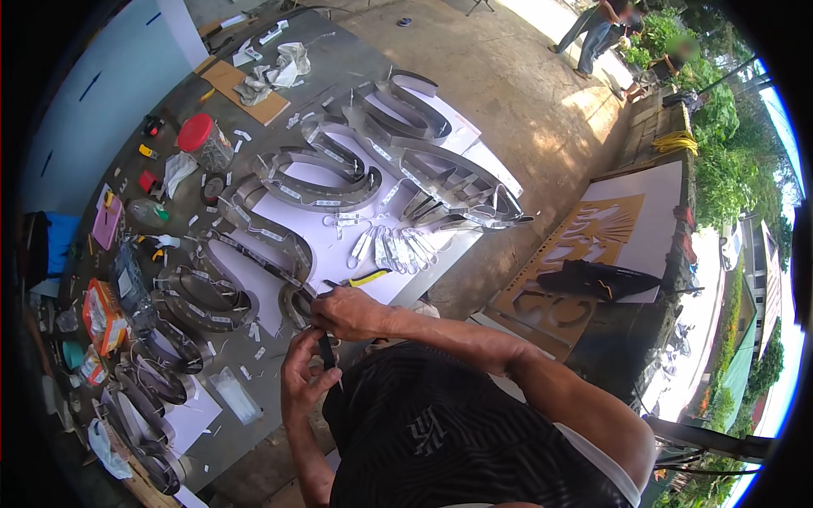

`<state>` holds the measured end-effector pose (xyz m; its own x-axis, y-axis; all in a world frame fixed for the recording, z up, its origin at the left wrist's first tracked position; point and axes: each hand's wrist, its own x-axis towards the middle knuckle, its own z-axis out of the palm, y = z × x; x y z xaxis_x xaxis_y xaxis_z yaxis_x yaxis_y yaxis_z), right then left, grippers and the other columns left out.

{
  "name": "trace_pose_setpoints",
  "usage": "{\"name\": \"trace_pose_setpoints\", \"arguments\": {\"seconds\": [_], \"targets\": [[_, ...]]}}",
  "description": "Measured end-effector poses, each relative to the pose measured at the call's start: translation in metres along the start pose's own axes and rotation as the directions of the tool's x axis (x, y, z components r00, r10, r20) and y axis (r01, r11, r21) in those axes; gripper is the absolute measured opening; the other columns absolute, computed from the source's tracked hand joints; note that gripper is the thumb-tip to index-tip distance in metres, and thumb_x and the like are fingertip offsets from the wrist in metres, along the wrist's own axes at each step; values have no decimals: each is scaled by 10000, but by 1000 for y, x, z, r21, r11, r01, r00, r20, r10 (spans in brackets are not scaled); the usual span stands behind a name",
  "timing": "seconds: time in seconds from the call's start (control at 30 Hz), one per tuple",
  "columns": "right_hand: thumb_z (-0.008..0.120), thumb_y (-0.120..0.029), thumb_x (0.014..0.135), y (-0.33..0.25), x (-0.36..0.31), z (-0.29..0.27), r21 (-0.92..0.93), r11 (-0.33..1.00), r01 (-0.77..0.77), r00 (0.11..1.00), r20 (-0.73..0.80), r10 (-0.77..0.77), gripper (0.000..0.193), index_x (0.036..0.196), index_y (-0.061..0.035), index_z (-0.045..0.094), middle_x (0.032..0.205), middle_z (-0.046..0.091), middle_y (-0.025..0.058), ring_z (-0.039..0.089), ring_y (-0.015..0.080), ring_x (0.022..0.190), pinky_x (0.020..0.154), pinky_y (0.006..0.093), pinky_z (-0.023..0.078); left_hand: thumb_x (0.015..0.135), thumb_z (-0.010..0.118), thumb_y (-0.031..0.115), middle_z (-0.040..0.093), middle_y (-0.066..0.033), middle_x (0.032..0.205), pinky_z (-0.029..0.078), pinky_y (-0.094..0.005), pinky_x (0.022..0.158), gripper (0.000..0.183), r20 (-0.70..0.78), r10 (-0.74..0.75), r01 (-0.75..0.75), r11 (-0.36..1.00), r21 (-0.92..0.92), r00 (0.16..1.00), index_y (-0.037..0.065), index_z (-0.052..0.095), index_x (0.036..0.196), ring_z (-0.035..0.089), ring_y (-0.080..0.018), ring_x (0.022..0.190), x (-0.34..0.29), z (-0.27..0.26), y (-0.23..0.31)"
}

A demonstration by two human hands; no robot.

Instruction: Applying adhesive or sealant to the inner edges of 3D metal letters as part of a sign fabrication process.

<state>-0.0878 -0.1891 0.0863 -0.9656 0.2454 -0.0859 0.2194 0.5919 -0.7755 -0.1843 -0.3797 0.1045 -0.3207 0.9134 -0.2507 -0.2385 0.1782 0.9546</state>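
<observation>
My left hand point(303, 372) is closed around a narrow dark strip point(326, 349), close to my body at the table's near edge. Just above it, my right hand point(351, 313) has its fingers pinched together; what lies between them is too small to make out. Beyond my fingers a curved metal letter shell point(294, 305) stands on edge. Yellow-handled pliers point(368, 278) lie beside my right hand. Farther off, looped strings of white LED modules point(394, 251) rest on a white sheet point(334, 245). Larger metal letter shells point(326, 190) carry similar modules along their inner walls.
On the dark table point(318, 55) are a red-lidded jar point(206, 142), a wooden board point(244, 91) with crumpled cloth point(275, 74), and an orange box point(103, 315). Smaller shells point(140, 398) stand at the near left. A cut-out brown panel point(593, 233) leans at right; people point(597, 34) stand far off.
</observation>
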Motion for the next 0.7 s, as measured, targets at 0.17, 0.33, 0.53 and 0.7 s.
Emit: {"name": "trace_pose_setpoints", "arguments": {"seconds": [0.17, 0.33, 0.53, 0.7], "targets": [[634, -153, 929, 3, -2, 19, -173, 983, 62, 991, -104, -81, 137, 923, -16, 625, 799, 666, 208, 672, 413, 763, 664, 498, 533, 735, 817, 76, 456, -32, 1437, 560, -300, 850, 722, 4, -116, 116, 993, -26, 993, 32, 551, 1405, 528, -190, 1206, -25, -21, -10], [667, -116, 920, 10, -26, 23, -90, 971, 222, 973, 89, -214, 84, 926, -33, 659, 850, 666, 170, 658, 406, 792, 701, 475, 523, 748, 803, 32, 471, -34, 1414, 567, -311, 848, 733, -169, -71, 53, 992, -112, 983, 39, 533, 1430, 533, -190, 1167, -59, -51, -15], [651, -87, 892, 53, -28, 83, -176, 894, 412, 899, 241, -366, 175, 1057, -37, 623, 978, 634, 153, 637, 334, 894, 710, 443, 544, 737, 818, 7, 463, -88, 1401, 588, -291, 820, 877, -432, 1, -133, 952, -275, 902, 23, 414, 1515, 541, -203, 1157, -80, -67, -17], [636, -116, 812, 72, -13, 139, -480, 649, 590, 799, 233, -554, 170, 936, 0, 620, 879, 614, 133, 653, 285, 878, 676, 381, 555, 674, 862, 101, 445, -122, 1434, 574, -315, 814, 1036, -426, 29, -109, 981, -163, 904, 35, 333, 1563, 538, -235, 1181, -81, -62, -18]]}}
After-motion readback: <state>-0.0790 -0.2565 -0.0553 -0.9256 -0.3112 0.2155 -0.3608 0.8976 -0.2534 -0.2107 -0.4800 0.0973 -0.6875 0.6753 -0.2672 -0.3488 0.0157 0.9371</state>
